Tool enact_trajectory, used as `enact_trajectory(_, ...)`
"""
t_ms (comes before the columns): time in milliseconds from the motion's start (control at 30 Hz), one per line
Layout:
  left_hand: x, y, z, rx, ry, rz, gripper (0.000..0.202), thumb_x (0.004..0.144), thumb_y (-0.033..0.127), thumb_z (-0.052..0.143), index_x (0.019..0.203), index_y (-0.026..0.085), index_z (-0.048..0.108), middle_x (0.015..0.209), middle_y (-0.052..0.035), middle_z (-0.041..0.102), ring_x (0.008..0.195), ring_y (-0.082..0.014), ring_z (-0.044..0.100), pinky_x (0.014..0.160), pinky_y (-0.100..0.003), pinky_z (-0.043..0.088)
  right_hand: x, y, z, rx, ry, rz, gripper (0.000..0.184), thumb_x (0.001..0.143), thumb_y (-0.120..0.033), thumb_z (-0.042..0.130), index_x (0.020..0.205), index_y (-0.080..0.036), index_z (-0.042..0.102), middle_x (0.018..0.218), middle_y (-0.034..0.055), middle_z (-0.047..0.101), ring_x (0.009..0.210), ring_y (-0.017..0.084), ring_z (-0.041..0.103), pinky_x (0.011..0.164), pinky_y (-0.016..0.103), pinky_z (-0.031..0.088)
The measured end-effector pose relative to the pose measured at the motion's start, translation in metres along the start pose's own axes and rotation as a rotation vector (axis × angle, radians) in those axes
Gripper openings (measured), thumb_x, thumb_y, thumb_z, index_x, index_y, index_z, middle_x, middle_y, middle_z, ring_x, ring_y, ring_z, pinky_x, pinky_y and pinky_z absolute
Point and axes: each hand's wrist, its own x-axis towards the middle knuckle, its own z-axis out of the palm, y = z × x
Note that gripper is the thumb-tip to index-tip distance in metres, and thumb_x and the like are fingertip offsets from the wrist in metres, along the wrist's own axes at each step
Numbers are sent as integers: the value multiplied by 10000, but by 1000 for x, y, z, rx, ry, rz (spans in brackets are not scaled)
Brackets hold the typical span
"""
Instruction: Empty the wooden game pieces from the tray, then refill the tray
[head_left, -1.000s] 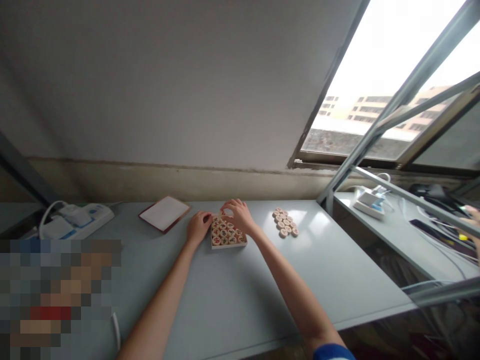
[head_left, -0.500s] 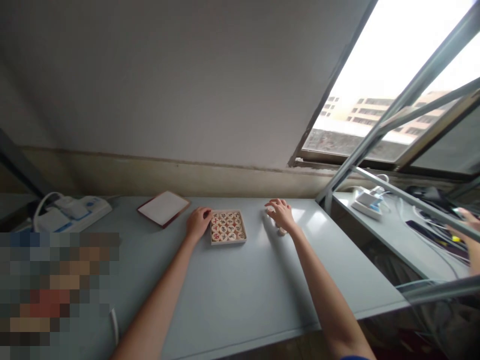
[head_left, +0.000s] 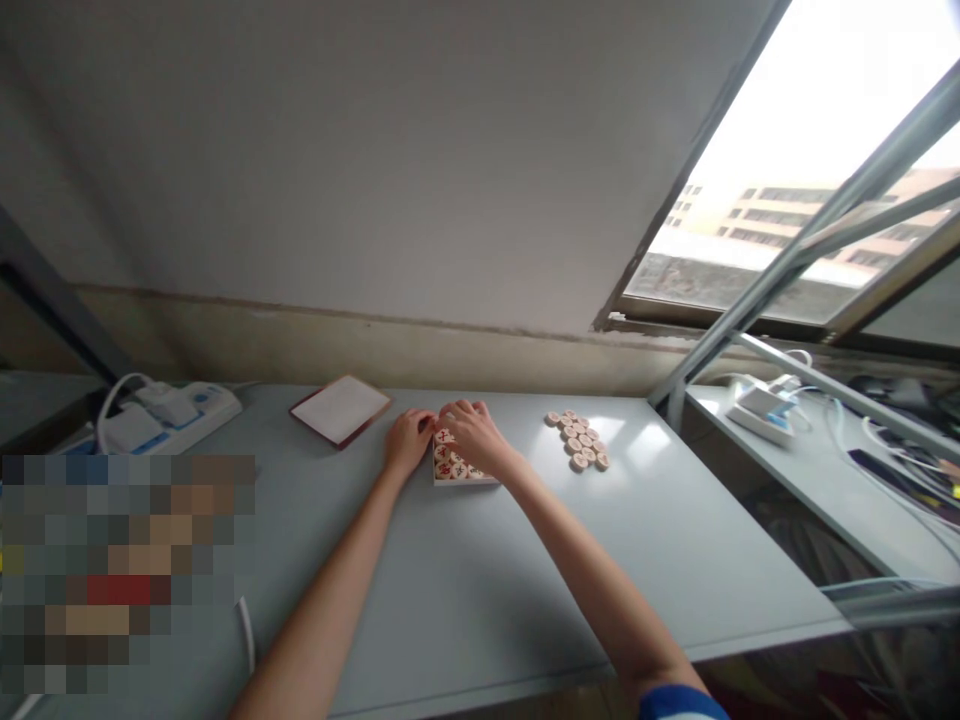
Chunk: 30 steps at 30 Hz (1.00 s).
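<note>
A shallow white box (head_left: 465, 482) stands on the desk with round wooden xiangqi pieces (head_left: 443, 469) laid in it, marked with red and dark characters. My left hand (head_left: 409, 440) is closed at the box's far-left corner, fingers gripping its edge. Reaching across the box, my right hand (head_left: 474, 435) has its fingers bent down at the far-left part, close to the left fingertips. It covers much of the box, and whatever it holds is hidden. Right of the box, a loose group of several more wooden pieces (head_left: 581, 440) lies flat on the desk.
On the grey desk (head_left: 465, 590), a white panel with a dark red border (head_left: 341, 410) lies behind and left of my left hand. A power strip (head_left: 199, 405) with plugs sits far left. A metal frame (head_left: 705, 345) rises at right, beside another desk with cables.
My right hand has moved left from the loose pieces to over the box, uncovering the group. My left hand stays at the box's left side. The view has shifted slightly.
</note>
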Motion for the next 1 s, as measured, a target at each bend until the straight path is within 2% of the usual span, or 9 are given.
enact_trajectory(133,0,-1,2,2,12,5,259,809,321,425,869,186,637,894,-58,625,831,-181,551,733,-282,412,-6,11,-6,-6,28,42,228,742,-249,611,958,-209,551,1067,64,518,995,225,395,841,360,258)
enact_trajectory(233,0,-1,3,-4,13,0,266,812,318,416,871,187,639,905,-54,627,849,-178,555,755,-281,413,-20,27,-14,-19,77,135,204,758,-290,593,942,-211,553,1086,65,499,1014,227,383,855,365,248)
enact_trajectory(333,0,-2,3,-12,23,-6,264,809,320,421,867,184,640,904,-52,631,861,-174,559,777,-277,412,-47,54,-18,-78,109,262,179,767,-286,573,928,-209,553,1078,69,493,1017,232,379,854,372,254)
enact_trajectory(467,0,-2,2,-19,29,4,261,805,322,424,861,186,639,904,-51,634,852,-176,561,763,-278,419,-93,97,-14,-162,67,419,110,786,-246,517,877,-204,562,1009,80,515,971,232,403,818,367,285)
enact_trajectory(567,0,-3,2,-23,40,12,263,809,311,411,855,189,640,920,-56,634,874,-183,557,774,-289,418,-110,110,-14,-137,64,559,180,774,-194,492,946,-211,541,1005,76,515,948,226,417,766,341,322)
enact_trajectory(633,0,-4,3,-29,40,30,266,812,311,404,856,190,638,919,-54,634,879,-182,559,779,-290,418,-106,101,-17,-81,94,544,242,749,-154,505,980,-224,524,1042,63,508,971,224,413,776,341,329)
enact_trajectory(733,1,-5,4,-44,42,40,270,806,324,408,847,190,638,898,-52,635,854,-176,568,769,-284,423,-77,66,-22,30,137,362,286,748,-141,525,1018,-235,513,1091,49,500,1021,214,398,819,343,329)
enact_trajectory(867,1,-7,3,-58,30,41,252,789,309,428,862,185,635,901,-60,632,854,-181,566,769,-293,428,-31,14,-18,150,1,21,325,738,-227,604,1050,-285,532,1142,15,503,1011,196,413,813,320,345)
enact_trajectory(1000,1,-8,3,-43,-6,57,219,766,249,456,884,174,625,912,-69,624,849,-181,560,749,-292,431,-9,-9,-10,131,-62,-95,229,746,-252,611,968,-300,591,1171,-8,489,1014,194,408,817,322,345)
